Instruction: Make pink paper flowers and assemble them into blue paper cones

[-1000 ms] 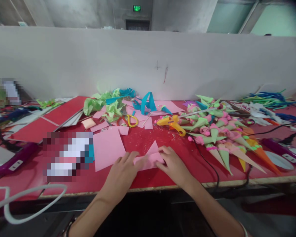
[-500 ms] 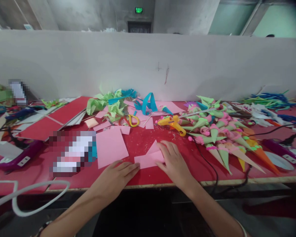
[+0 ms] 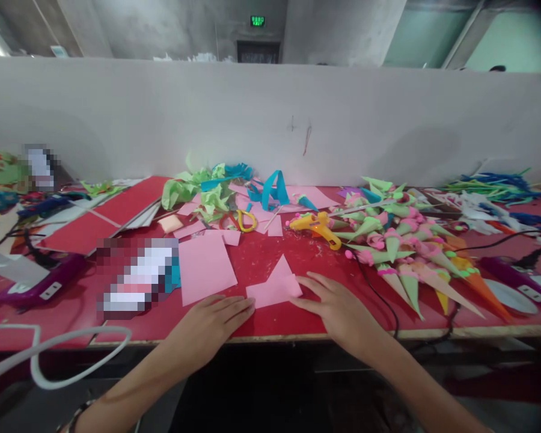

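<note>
A folded pink sheet of paper (image 3: 273,290) lies on the red tabletop between my hands, a pointed corner sticking up at its far side. My left hand (image 3: 220,322) rests flat, fingers stretched out, with its fingertips at the paper's left edge. On the other side, my right hand (image 3: 331,300) has its fingers spread at the paper's right edge, the thumb side touching or nearly touching it. A larger flat pink sheet (image 3: 208,267) lies just beyond my left hand.
A yellow glue gun (image 3: 316,227) lies beyond my right hand, beside a pile of paper cones (image 3: 392,240). Yellow-handled scissors (image 3: 247,221) and crumpled green paper (image 3: 175,193) are farther back. Purple power strips (image 3: 49,282) sit left and right. A white cable (image 3: 79,368) loops at left.
My right hand has slid to the right and spread its fingers, easing off the folded paper. My left hand stays almost in place.
</note>
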### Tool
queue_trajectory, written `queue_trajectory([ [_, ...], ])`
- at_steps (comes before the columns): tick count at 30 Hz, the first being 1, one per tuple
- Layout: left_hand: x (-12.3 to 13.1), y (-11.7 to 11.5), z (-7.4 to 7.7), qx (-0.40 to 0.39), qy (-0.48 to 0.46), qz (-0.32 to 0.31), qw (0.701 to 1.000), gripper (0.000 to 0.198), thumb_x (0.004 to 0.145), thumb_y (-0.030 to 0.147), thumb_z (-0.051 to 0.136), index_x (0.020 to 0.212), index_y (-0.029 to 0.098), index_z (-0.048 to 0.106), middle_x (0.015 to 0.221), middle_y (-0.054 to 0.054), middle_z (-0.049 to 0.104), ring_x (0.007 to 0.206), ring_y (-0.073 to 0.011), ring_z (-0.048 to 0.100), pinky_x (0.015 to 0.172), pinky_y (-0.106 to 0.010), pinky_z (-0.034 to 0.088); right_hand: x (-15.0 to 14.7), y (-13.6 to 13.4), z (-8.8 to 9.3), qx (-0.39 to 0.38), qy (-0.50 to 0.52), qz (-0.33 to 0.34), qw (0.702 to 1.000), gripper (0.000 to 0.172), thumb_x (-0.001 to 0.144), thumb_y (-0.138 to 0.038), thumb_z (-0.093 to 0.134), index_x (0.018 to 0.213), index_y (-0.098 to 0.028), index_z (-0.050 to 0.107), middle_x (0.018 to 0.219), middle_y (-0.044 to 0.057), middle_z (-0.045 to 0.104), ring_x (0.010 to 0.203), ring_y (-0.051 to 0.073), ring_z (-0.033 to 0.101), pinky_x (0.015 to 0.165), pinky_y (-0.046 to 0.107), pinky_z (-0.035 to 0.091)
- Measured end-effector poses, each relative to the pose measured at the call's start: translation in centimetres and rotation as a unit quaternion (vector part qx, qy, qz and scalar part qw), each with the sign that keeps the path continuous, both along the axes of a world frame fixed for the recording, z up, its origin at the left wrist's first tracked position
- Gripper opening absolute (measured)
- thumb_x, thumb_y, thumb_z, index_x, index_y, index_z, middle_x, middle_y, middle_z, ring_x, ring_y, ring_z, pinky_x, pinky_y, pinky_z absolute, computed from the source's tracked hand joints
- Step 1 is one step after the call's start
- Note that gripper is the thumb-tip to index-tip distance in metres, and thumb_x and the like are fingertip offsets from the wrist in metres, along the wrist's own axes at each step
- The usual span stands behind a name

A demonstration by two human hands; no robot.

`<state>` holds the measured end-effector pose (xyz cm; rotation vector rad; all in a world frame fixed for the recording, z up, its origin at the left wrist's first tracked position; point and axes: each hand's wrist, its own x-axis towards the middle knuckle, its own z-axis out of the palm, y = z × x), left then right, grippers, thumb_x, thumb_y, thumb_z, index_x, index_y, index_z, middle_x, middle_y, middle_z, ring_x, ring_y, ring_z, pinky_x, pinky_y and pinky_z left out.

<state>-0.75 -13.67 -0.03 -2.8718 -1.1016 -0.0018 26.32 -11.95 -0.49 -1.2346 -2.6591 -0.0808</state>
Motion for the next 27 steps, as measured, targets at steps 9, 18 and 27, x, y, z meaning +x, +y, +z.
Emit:
queue_trajectory([
  [9, 0.1, 0.0, 0.2, 0.015, 0.005, -0.007, 1.0, 0.047, 0.08, 0.004, 0.036, 0.123, 0.022, 0.039, 0.127, -0.002, 0.046, 0.11, -0.0146, 0.047, 0.093, -0.031, 0.033, 2.0, -0.6, -0.1, -0.013, 0.042, -0.064, 0.997, 0.051, 0.068, -0.002, 0.037, 0.107, -0.026, 0.059, 0.119, 0.007, 0.05, 0.111, 0.024, 0.043, 0.09, 0.042, 0.04],
  [18, 1.9, 1.2, 0.4, 0.065, -0.05, 0.004, 0.997, 0.025, 0.08, 0.01, 0.043, 0.101, 0.02, 0.053, 0.094, -0.002, 0.063, 0.084, -0.0154, 0.057, 0.08, -0.031, 0.038, -2.8, 2.1, 0.8, -0.13, 0.142, 0.043, 0.98, 0.055, 0.077, -0.02, 0.044, 0.13, -0.025, 0.028, 0.129, 0.005, 0.04, 0.12, 0.018, 0.032, 0.099, 0.038, 0.03],
  [27, 2.6, 2.5, 1.6, 0.092, -0.191, 0.116, 0.97, 0.017, 0.084, 0.017, 0.038, 0.088, 0.016, 0.055, 0.078, -0.003, 0.065, 0.066, -0.0157, 0.057, 0.06, -0.026, 0.04, -3.8, 3.7, 2.8, -0.211, 0.111, 0.066, 0.969, 0.034, 0.078, -0.014, 0.042, 0.111, -0.02, 0.052, 0.112, 0.006, 0.055, 0.103, 0.019, 0.047, 0.092, 0.04, 0.03],
])
